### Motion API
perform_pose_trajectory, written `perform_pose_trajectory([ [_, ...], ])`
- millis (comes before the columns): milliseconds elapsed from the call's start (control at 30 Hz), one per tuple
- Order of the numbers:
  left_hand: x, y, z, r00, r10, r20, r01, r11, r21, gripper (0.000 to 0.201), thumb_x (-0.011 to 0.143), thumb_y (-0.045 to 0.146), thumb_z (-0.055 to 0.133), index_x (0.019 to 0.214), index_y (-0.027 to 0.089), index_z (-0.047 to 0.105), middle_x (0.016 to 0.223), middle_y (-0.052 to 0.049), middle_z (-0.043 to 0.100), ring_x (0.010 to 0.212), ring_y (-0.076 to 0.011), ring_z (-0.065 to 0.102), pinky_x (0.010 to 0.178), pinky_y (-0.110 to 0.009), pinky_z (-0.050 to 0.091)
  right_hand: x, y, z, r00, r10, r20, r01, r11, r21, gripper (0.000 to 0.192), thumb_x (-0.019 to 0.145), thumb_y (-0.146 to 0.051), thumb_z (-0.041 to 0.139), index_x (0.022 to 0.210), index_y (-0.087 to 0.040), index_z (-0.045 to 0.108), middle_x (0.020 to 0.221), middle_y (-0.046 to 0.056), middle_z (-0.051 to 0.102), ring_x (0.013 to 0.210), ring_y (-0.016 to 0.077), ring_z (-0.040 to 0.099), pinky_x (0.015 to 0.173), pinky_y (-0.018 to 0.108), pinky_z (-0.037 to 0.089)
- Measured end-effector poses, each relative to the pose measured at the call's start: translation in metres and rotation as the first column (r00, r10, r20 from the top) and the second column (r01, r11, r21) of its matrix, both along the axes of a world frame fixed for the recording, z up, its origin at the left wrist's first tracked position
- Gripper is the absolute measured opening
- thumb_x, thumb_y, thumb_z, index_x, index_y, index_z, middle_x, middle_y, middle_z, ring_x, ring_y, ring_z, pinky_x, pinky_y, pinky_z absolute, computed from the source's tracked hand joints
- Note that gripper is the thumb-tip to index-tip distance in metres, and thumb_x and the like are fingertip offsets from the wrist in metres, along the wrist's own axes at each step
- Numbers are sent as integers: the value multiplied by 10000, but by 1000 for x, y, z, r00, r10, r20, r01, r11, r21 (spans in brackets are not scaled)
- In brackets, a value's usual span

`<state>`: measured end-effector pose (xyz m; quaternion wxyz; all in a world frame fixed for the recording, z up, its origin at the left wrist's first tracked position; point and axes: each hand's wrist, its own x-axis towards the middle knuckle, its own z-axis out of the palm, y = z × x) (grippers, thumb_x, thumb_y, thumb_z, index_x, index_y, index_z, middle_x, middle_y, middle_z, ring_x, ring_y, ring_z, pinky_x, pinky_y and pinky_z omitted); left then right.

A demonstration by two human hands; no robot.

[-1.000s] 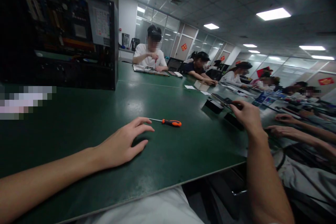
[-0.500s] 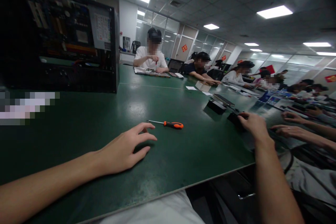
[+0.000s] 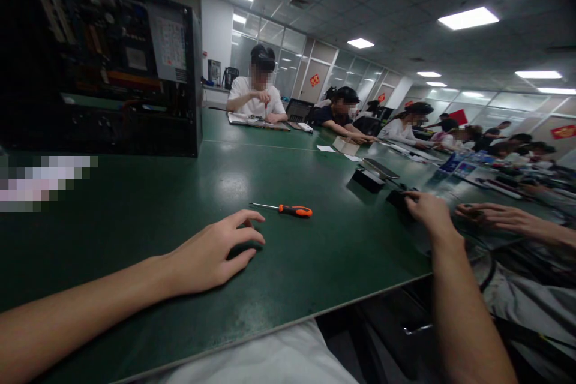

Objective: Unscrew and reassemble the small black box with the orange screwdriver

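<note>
Head view: the left hand (image 3: 211,255) rests palm down on the green table (image 3: 135,216), fingers loosely spread and slightly arched, holding nothing. The screwdriver (image 3: 283,209) lies flat on the table just beyond the left fingertips, apart from them, orange handle to the right, metal shaft pointing left. The right hand (image 3: 427,211) reaches to the right part of the table, fingers curled onto a small black box (image 3: 398,198); whether they grip it or only touch it cannot be told. A second black box (image 3: 366,180) sits just left and farther. An open computer case (image 3: 99,60) stands at the far left. A neighbour's hand (image 3: 483,215) lies at right. Other people sit along the far side.
</note>
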<state>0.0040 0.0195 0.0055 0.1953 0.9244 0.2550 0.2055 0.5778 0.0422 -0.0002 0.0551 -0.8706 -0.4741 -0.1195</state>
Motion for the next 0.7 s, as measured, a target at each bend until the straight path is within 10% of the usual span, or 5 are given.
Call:
perform_pose_trajectory([
  [700,2,3,-2,1000,-26,15,27,1000,-2,228,970,227,547,1103,241,731,1402,-90,563,1199,-250,635,1042,-365,513,-1,21,15,996,90,14,-89,996,-24,384,939,-257,502,1203,-23,651,1180,290,681,1076,341,662,848,364,464],
])
